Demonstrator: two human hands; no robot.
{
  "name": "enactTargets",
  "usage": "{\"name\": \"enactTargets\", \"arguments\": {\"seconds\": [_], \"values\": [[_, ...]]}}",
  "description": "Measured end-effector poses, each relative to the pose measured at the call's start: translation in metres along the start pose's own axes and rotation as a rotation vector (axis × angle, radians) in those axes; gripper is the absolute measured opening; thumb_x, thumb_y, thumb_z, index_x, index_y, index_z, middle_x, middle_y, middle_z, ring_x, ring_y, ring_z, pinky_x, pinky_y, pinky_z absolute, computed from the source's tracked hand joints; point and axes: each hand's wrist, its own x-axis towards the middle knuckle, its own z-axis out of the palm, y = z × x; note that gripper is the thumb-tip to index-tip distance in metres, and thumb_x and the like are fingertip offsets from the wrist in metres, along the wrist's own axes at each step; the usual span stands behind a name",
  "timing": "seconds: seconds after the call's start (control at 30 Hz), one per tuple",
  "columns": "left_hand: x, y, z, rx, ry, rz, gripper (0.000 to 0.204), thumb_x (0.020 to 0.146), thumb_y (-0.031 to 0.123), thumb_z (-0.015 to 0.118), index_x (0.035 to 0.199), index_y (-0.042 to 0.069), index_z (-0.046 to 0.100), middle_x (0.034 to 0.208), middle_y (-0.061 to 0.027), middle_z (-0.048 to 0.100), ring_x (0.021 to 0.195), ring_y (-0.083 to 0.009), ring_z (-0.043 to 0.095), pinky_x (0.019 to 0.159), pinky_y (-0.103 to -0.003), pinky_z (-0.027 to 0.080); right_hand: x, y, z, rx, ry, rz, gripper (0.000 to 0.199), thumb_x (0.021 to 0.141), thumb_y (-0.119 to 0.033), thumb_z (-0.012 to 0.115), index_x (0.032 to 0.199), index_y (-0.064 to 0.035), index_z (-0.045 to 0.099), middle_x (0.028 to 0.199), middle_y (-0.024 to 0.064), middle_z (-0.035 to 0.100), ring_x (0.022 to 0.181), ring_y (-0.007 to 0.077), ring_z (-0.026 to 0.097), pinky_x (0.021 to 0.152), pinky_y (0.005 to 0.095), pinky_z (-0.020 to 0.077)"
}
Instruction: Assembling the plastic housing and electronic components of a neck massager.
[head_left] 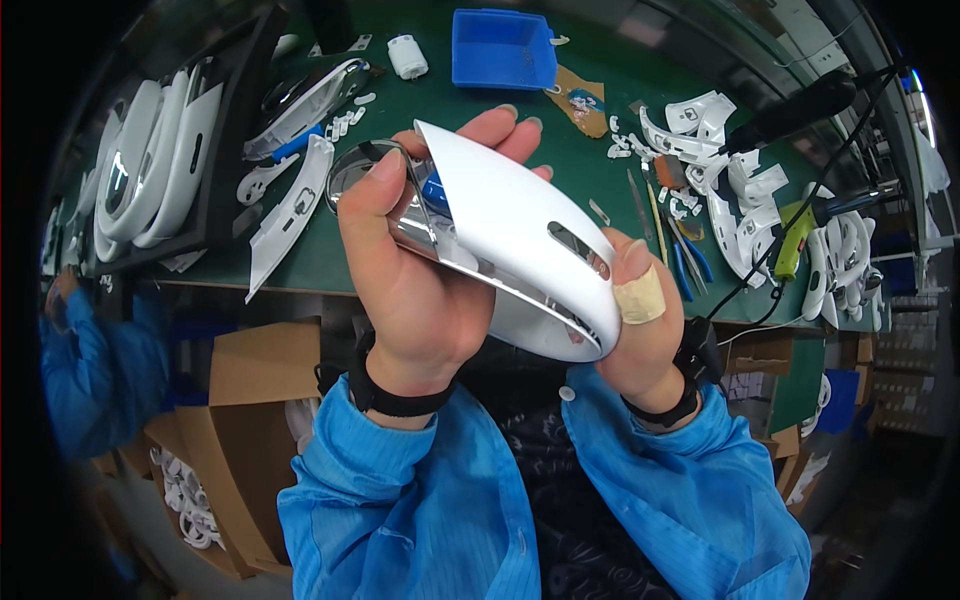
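A white curved plastic housing (520,215) with chrome trim and a dark oval slot is held above the near edge of the bench, tilted down to the right. My left hand (415,285) is wrapped round its wide end, thumb on the round chrome part (365,170) and fingers behind the white shell. A small blue piece (437,190) shows inside the open end. At the narrow end, my right hand (645,320), with a beige strip round the thumb, grips the shell; its other fingers are mostly hidden behind it.
On the green bench (560,130) stand a blue bin (500,50) and a white cylindrical part (407,57). White plastic pieces (740,200), pliers (690,265) and a green-handled tool (795,240) lie right. A black rack (230,150) holds white housings left. Cardboard boxes (250,440) stand below; a co-worker's blue sleeve (90,340) shows.
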Motion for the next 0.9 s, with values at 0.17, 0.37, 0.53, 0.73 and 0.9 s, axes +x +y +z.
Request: {"name": "enactTargets", "arguments": {"seconds": [0.17,0.37,0.53,0.73,0.9], "values": [[0.002,-0.001,-0.005,-0.057,-0.074,-0.001,0.058,0.1,0.045,0.041,0.132,-0.001,0.056,0.141,-0.0257,0.055,0.133,-0.0404,0.053,0.109,-0.054,0.045,0.001,-0.002,0.002,0.073,0.027,0.022,0.046,0.109,-0.041,0.042,0.083,-0.0054,0.054,0.075,-0.0041,0.049,0.072,0.0038,0.041,0.063,0.0229,0.0333],[0.001,-0.002,-0.005,-0.002,-0.061,0.021,0.058,0.099,0.046,0.04,0.132,0.0,0.056,0.141,-0.0263,0.055,0.131,-0.0407,0.055,0.108,-0.055,0.046,0.002,-0.001,0.0,0.021,0.04,0.031,0.045,0.108,-0.04,0.042,0.083,-0.005,0.055,0.075,-0.0032,0.049,0.072,0.0048,0.04,0.064,0.0234,0.0327],[-0.002,-0.001,0.002,0.102,-0.003,0.064,0.054,0.1,0.044,0.041,0.129,0.001,0.056,0.138,-0.0267,0.057,0.129,-0.04,0.057,0.107,-0.054,0.048,0.003,0.002,-0.003,-0.04,-0.005,-0.006,0.043,0.108,-0.038,0.043,0.083,-0.0047,0.054,0.075,-0.0019,0.048,0.072,0.0056,0.04,0.063,0.0244,0.0328],[-0.001,0.003,0.008,0.109,-0.032,0.043,0.043,0.1,0.045,0.046,0.118,0.007,0.055,0.134,-0.0265,0.059,0.123,-0.038,0.061,0.103,-0.053,0.052,0.003,-0.001,-0.003,-0.131,-0.084,-0.121,0.045,0.107,-0.042,0.043,0.083,-0.0046,0.053,0.074,-0.0008,0.048,0.071,0.007,0.041,0.063,0.0258,0.0338],[-0.001,0.006,0.016,0.192,0.051,0.06,0.045,0.1,0.049,0.05,0.116,0.008,0.056,0.125,-0.0215,0.065,0.122,-0.0366,0.062,0.102,-0.051,0.052,0.004,0.0,-0.003,-0.08,-0.133,-0.073,0.047,0.107,-0.046,0.042,0.086,-0.0045,0.053,0.075,-0.0001,0.048,0.073,0.0078,0.042,0.064,0.0257,0.0349]]}}
